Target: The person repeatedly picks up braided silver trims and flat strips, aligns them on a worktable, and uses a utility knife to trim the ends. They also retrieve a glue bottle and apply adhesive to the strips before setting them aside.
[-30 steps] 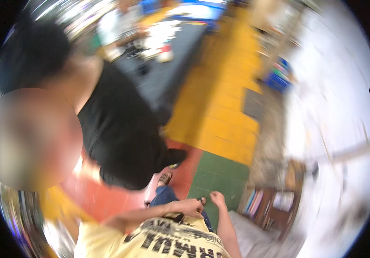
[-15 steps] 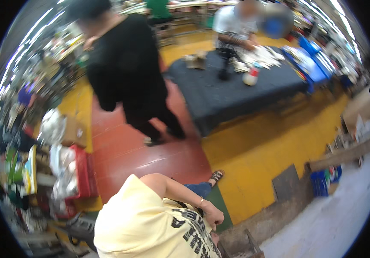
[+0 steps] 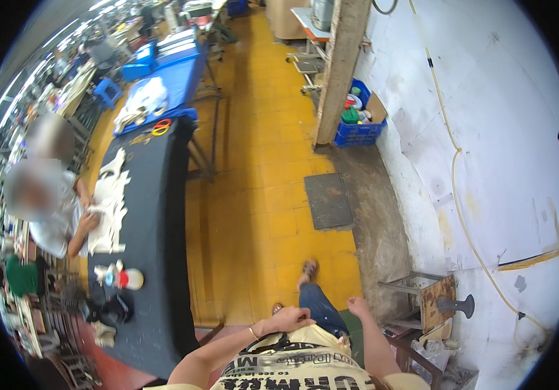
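Note:
My left hand (image 3: pixel 292 318), with a thin bracelet at the wrist, is held in front of my pale yellow printed shirt (image 3: pixel 292 365). Its fingers are curled closed against the shirt front, and whatever they may hold is hidden. Off to the right, my right hand (image 3: pixel 356 305) hangs beside my blue trouser leg (image 3: pixel 321 309), closed in a loose fist with nothing showing in it. One sandalled foot (image 3: pixel 308 270) is forward on the yellow floor.
Along the left runs a dark-covered table (image 3: pixel 156 260) with white cloth pieces (image 3: pixel 107 211), a bottle (image 3: pixel 130 279) and orange-handled scissors (image 3: pixel 161 127). A person in white works behind it. A wooden post (image 3: pixel 341 78), blue crate (image 3: pixel 360 133), stool (image 3: pixel 438 302) and white wall flank the right.
My view has swung right, from the red walkway to the yellow aisle beside the wall. The table now lies on my left, the person in black is out of clear view, and my right hand shows.

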`<state>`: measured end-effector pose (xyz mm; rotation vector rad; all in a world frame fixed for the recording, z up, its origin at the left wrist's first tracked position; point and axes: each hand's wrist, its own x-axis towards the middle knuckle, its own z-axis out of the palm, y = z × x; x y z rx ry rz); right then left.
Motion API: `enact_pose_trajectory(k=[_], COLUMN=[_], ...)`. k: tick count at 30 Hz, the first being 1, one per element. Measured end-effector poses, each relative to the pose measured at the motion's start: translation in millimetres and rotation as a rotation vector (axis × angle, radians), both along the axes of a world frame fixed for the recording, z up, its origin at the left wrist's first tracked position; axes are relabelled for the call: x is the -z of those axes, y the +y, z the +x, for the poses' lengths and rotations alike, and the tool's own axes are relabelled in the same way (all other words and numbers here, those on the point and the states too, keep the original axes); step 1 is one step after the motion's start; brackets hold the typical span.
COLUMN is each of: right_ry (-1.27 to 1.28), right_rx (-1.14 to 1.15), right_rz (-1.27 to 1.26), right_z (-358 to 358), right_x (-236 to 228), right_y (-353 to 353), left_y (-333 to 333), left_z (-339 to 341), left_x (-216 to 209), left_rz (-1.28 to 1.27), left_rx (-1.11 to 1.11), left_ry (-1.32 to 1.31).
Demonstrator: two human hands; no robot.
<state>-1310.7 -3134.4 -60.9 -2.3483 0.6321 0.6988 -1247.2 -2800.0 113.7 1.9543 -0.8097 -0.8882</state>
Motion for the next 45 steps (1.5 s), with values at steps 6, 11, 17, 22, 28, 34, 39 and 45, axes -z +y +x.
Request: enact_pose_trajectory(k=[6, 11, 17, 22, 28, 34, 39, 45], right_ry=[0.360, 0.223, 0.048, -0.021, 0.126, 0.291, 0.296, -0.045], right_rx=[-0.295, -0.380, -0.243, -0.139, -0.090, 0.083, 0.234, 0.469], right_rz=[-0.068, -0.105, -0.094, -0.044, 0.016, 0.109, 0.092, 0.148], right_z=[177, 377, 676, 847, 961, 1044, 1156, 1285], right_x=[45, 15, -55, -51, -52, -21, 34, 31], right_y=[-21, -25, -6, 48, 98, 97, 67, 35], left_y=[2, 5, 12, 23, 45, 45, 13, -25], left_z=[209, 396, 583, 740, 949, 1126, 1243, 1343], left_x=[9, -47, -51, -19, -19, -8, 33, 63], left_rz=[0.128, 0.221, 0.153, 0.095, 0.245, 0.295, 0.451, 0.635], left_rx=[-0.232, -0.390, -0.698, -0.402, -0.306, -0.239, -0.149, 0.044], left_ry=[0.089, -0.219, -0.159, -0.098, -0.114, -0.165, -0.279, -0.125])
